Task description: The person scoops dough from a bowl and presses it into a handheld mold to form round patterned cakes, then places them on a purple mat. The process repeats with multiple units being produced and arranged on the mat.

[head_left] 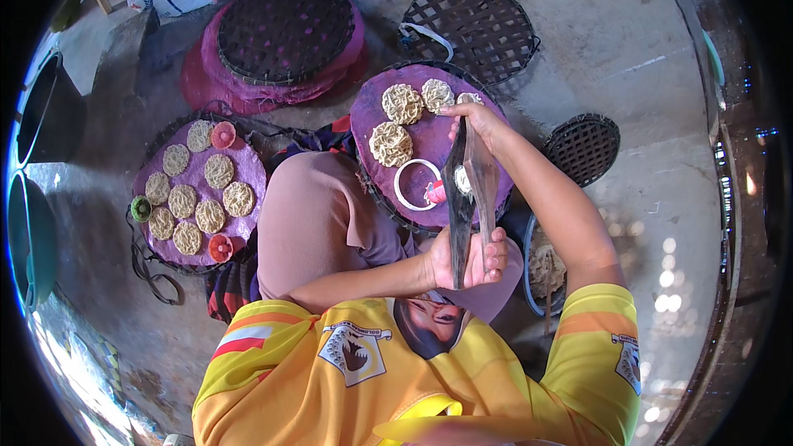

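Both my hands grip a long two-piece wooden press, dark on one side (460, 198) and paler on the other, held over a round tray. My left hand (475, 260) is closed around its near end; my right hand (477, 122) pinches the far end. A whitish lump (463, 181) shows between the two pieces. Beneath, the tray's purple cloth (376, 103) carries several pale round noodle-like cakes (391, 144), one partly hidden by my right hand. A white ring (403, 198) lies there beside a small pink-red object (435, 192), partly covered by the press.
To the left, another purple-covered tray (149, 182) holds several noodle-like cakes, red moulded pieces (223, 135) and a green one (141, 210). Woven trays (285, 29) lie farther off. By my right knee is a bowl of pale dough (545, 271). Buckets (51, 116) stand far left.
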Motion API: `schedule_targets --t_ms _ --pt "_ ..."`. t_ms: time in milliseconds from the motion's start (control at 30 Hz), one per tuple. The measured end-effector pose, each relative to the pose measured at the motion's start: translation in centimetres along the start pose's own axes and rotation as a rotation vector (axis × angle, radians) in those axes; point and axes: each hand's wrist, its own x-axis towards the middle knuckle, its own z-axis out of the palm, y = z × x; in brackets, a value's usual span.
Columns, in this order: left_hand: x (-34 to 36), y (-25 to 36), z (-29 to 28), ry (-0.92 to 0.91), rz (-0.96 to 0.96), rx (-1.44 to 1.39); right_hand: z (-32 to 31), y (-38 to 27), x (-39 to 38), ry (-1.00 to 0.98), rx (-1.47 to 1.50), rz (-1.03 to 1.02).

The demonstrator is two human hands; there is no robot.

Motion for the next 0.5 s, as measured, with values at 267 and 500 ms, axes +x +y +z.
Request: schedule_targets --t_ms 267,500 --pt "-1.6 -0.3 0.9 0.123 0.064 0.018 2.9 -0.1 -0.2 -0.087 -0.075 -0.025" --pt "-0.8 2.7 0.9 0.273 0.081 0.074 3.0 -2.3 1.8 -0.070 -0.152 -0.154"
